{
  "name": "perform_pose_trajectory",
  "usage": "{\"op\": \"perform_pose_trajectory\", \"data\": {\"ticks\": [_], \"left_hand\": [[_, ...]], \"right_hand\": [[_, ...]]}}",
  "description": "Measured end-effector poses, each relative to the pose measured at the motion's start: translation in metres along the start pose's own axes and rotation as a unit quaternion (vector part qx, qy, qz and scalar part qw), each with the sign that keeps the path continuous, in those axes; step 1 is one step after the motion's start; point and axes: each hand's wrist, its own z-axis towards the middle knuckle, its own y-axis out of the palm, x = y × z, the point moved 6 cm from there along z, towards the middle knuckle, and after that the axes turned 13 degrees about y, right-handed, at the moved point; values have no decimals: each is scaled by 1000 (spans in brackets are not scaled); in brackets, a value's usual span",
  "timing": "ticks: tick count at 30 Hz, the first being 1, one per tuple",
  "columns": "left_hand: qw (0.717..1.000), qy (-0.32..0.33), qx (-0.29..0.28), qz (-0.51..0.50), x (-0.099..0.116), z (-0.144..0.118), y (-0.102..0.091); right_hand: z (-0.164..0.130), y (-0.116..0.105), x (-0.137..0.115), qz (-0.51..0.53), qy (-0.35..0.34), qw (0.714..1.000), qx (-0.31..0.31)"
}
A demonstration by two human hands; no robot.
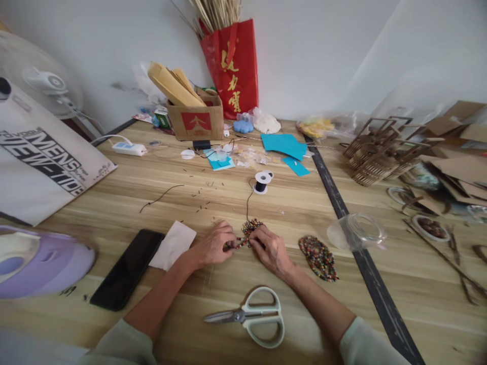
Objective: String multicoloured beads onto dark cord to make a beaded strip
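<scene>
A strand of small multicoloured beads (252, 225) lies on the wooden table between my hands. My left hand (215, 244) pinches its left end, fingers closed. On the other side, the fingers of my right hand (272, 249) are closed on the beads nearer the bunch. From behind the bunch a black cord runs back to a white spool (261, 183) wound with black cord. A second heap of bead strands (318, 258) rests to the right of my right hand. Scissors with pale handles (262, 315) lie in front of me, blades pointing left.
Left of my left arm are a black phone (127, 268) and a white paper (173, 245). A clear plastic container (357, 231) stands at the right. Farther back are blue sheets (284, 146), a cardboard box (196, 121), a red bag (233, 71) and woven baskets (375, 152).
</scene>
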Motion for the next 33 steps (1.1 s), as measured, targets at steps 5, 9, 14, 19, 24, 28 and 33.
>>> {"op": "perform_pose_trajectory", "data": {"ticks": [5, 9, 14, 19, 24, 28, 33], "left_hand": [[1000, -6, -2, 0, 1, 1, -1], [1000, -12, -10, -3, 2, 2, -2], [1000, -8, -14, -1, 3, 2, -2], [1000, -4, -10, -1, 1, 1, 0], [1000, -14, -8, -13, 2, 1, -2], [999, -18, 38, -31, 3, 2, -8], [989, 2, 106, -104, 6, 5, -9]], "right_hand": [[0, 0, 0, -1, -6, 1000, 2], [0, 0, 0, -3, -2, 1000, 2], [0, 0, -1, -1, -2, 1000, 6], [1, 0, -1, -1, -6, 1000, 7], [0, 0, -2, -11, -7, 1000, 4], [-4, -1, -8, -14, -44, 999, 9], [-10, -2, -15, -33, -95, 995, 19]]}}
